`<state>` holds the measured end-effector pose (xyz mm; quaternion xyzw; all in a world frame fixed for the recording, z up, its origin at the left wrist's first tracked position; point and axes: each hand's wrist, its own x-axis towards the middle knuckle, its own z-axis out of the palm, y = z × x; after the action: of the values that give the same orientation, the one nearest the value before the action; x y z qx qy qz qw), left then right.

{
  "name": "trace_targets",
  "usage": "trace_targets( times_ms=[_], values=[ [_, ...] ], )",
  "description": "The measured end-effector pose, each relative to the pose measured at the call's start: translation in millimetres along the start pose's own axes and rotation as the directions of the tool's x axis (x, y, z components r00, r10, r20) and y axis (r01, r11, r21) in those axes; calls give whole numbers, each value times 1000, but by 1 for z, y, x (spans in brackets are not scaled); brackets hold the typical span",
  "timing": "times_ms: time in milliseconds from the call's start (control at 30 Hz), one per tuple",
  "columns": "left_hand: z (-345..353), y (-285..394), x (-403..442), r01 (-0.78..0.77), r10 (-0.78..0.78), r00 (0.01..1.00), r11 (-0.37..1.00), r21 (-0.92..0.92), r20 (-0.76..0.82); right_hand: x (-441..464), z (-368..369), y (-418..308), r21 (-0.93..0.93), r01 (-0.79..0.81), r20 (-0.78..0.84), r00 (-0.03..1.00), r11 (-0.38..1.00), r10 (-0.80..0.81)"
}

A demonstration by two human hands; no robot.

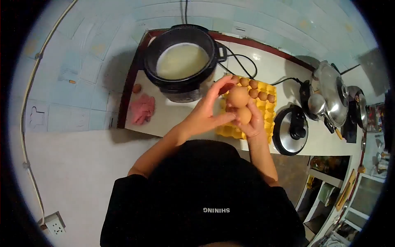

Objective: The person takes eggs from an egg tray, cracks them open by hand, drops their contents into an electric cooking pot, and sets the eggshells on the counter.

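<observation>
Over a yellow egg tray (268,117), both hands are close together around brown eggs. My left hand (207,109) has its fingers curved round the left side of an upper egg (238,96); a gap shows between its thumb and fingers. A lower egg (244,115) rests in my right hand (254,123), whose fingers wrap round it. The two eggs appear to touch. Several brown eggs (263,96) sit in the back rows of the tray, and the front cups that show hold none.
A black cooker pot (181,88) with pale liquid (182,61) stands at the back left. Left of it lie a pink cloth (142,109) and a single egg (136,88). Rightward are a cooker lid (291,131), a metal-lidded pan (332,92), a ladle (317,103) and black cables (247,57).
</observation>
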<state>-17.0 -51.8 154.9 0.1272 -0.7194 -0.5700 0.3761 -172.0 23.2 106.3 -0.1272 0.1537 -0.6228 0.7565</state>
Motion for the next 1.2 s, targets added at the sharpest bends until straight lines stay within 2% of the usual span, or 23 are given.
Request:
trace_targets(
  times_ms=[33,100,133,167,200,267,333,367,400,433,500,533,567,600,667,700,800,900,1000,1033,1100,1133,1200],
  values=[
    [-9,2,-2,-51,51,999,999,3,-16,7,17,17,-25,-16,-73,997,1000,14],
    [-28,7,-13,34,-39,998,994,-102,-44,20,46,45,-72,-56,-221,975,996,39],
    [-38,8,-19,76,-85,995,985,-157,-55,26,46,54,-131,-81,-150,987,988,61],
    [-46,-1,-25,36,-56,987,991,-132,-153,32,43,61,-192,-101,-82,993,976,87],
    [-58,3,-31,118,-182,964,947,-299,-196,39,48,68,-252,-114,-14,993,961,114],
    [-81,12,-42,230,-429,880,760,-608,-203,47,66,85,-266,-115,-41,993,957,109],
    [-99,-5,-52,116,-430,868,662,-741,-248,53,81,102,-325,-130,-70,991,937,114],
    [-111,-16,-58,59,-416,871,615,-787,-260,56,83,108,-278,-176,-54,984,944,168],
    [-122,-17,-60,1,-403,874,563,-827,-273,57,86,116,-267,-157,-67,987,951,145],
    [-133,-17,-62,-31,-440,844,530,-847,-306,59,89,125,-256,-139,-80,989,957,122],
    [-160,-12,-67,16,-469,823,583,-813,-320,63,91,137,-254,-93,-83,994,963,74],
    [-168,-9,-68,41,-485,809,608,-793,-331,63,94,141,-298,-96,-125,990,950,61],
    [-172,-5,-67,2,-501,787,584,-812,-359,64,99,144,-340,-101,-165,985,935,47],
    [-178,-5,-68,24,-518,792,555,-832,-323,64,102,146,-381,-107,-202,979,919,30],
    [-192,-5,-70,65,-541,803,495,-866,-249,66,100,146,-426,-77,-170,985,901,4],
    [-192,1,-68,87,-578,778,488,-868,-247,66,98,144,-451,-62,-152,988,890,-9],
    [-199,1,-75,73,-507,852,364,-928,-132,66,96,135,-413,-101,-240,971,905,-1],
    [-191,12,-70,22,-593,777,361,-932,-212,67,84,117,-220,-86,-241,970,972,32],
    [-199,3,-69,-50,-496,842,318,-947,-211,64,83,99,-139,-5,-339,940,990,-43],
    [-195,6,-66,-69,-512,818,367,-928,-263,63,72,93,-43,16,-255,967,999,-27],
    [-187,16,-55,-99,-533,763,462,-881,-365,57,77,81,-116,85,-305,945,990,-117],
    [-187,17,-52,-102,-538,756,468,-878,-374,56,81,76,-153,119,-325,931,981,-164],
    [-186,16,-47,-106,-549,739,478,-872,-390,54,67,64,-296,164,-266,932,941,-246]
  ],
)
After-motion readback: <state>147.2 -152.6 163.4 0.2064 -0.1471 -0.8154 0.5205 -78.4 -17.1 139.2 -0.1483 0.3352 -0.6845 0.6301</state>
